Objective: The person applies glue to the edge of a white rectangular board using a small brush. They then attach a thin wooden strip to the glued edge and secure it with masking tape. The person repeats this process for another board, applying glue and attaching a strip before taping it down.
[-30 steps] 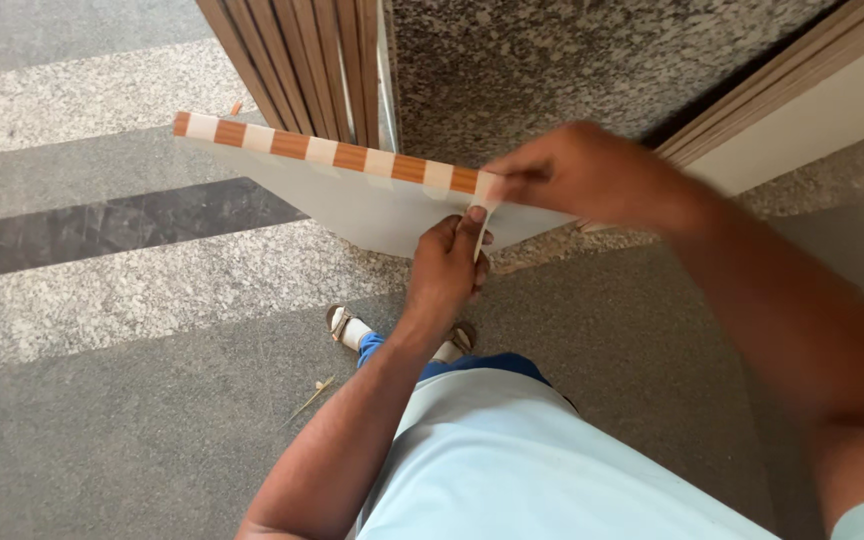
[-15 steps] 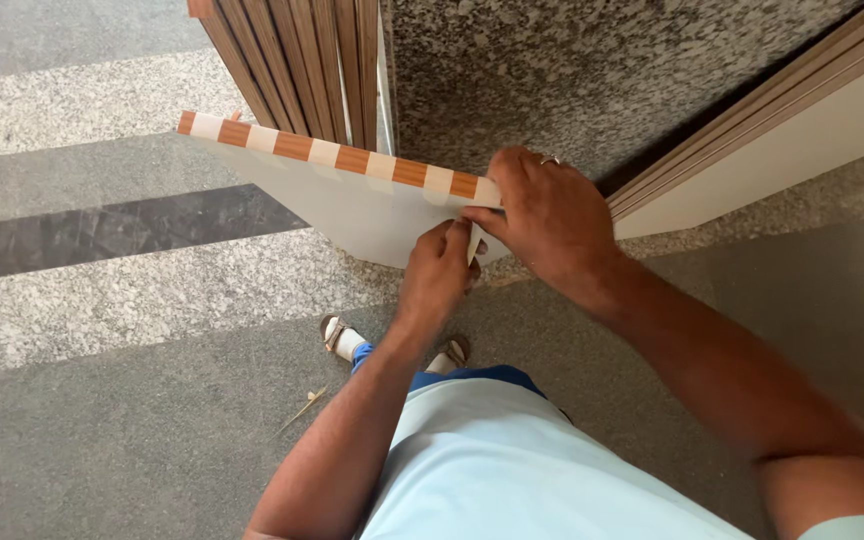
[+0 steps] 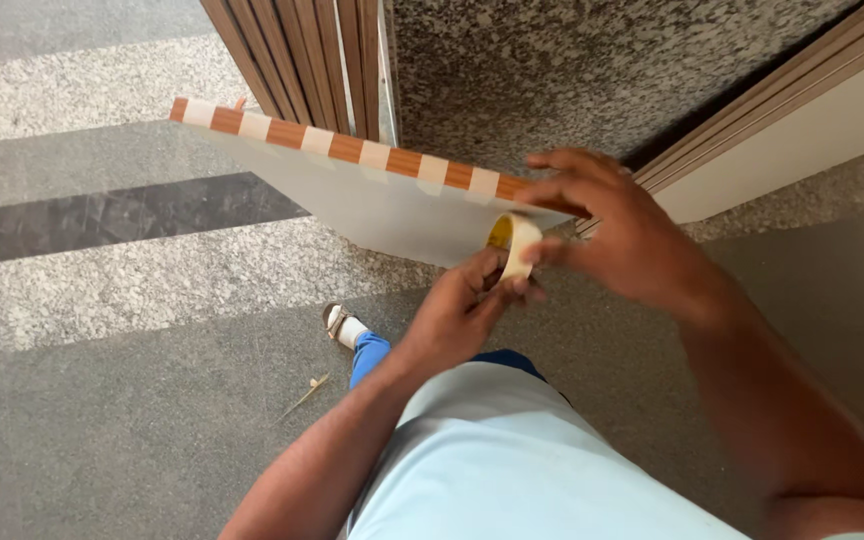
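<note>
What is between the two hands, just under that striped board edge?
A roll of pale masking tape, pinched between the left hand and right hand, in the head view.

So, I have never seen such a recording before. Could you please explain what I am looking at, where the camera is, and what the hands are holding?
There is no machine here, only a person working with two bare hands. The one camera sits on the person's head and looks down, so you see their own arms, light shirt and a foot on the floor.

The left hand and the right hand both grip a small roll of pale masking tape. It is right beside a flat white board, which is off the floor; what supports it cannot be seen. The board's brown edge is crossed by pieces of the same pale tape, set apart, which gives a striped look.

Behind the board, more brown-edged panels lean upright beside a speckled stone slab. The speckled floor has a dark band.
</note>
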A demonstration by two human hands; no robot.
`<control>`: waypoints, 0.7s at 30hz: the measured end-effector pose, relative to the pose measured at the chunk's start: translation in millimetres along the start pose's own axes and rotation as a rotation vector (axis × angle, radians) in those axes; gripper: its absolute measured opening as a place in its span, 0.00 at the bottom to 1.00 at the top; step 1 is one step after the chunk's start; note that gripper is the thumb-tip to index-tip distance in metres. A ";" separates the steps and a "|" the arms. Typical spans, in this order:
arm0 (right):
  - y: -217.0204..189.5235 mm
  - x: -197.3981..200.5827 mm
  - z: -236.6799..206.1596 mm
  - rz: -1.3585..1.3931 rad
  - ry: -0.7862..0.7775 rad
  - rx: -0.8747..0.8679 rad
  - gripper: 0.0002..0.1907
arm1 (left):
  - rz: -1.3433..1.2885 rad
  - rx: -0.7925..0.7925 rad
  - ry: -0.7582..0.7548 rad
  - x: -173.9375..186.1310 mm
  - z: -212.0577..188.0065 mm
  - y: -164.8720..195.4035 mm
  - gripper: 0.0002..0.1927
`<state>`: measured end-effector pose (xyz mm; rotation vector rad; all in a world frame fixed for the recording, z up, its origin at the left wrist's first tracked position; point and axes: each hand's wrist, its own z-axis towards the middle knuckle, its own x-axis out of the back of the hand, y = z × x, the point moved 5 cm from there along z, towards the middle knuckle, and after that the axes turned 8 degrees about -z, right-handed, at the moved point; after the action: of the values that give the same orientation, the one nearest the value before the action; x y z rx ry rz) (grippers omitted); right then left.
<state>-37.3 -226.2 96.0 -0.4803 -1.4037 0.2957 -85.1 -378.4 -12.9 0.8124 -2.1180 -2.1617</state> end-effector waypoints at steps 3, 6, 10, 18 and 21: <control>4.6 2.4 -7.9 -0.180 0.175 0.160 0.10 | -0.106 -0.005 0.079 -11.7 8.0 7.0 0.09; 34.9 -6.5 -1.8 0.301 0.120 -0.077 0.11 | 0.666 -0.411 0.148 -23.4 9.0 26.6 0.14; 70.9 -23.7 13.8 0.385 0.020 -0.333 0.11 | 0.145 0.118 0.318 -8.5 26.1 -11.6 0.17; 113.3 -39.5 38.8 0.493 -0.172 -0.285 0.14 | -0.075 0.122 0.334 -12.3 40.3 -44.8 0.17; 116.3 -43.6 45.0 0.476 -0.143 -0.251 0.14 | -0.152 0.088 0.340 -10.7 39.8 -47.5 0.16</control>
<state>-78.7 -139.1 5.6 -1.0210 -1.4606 0.5489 -73.9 -333.5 -55.4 1.2824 -2.0448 -1.8352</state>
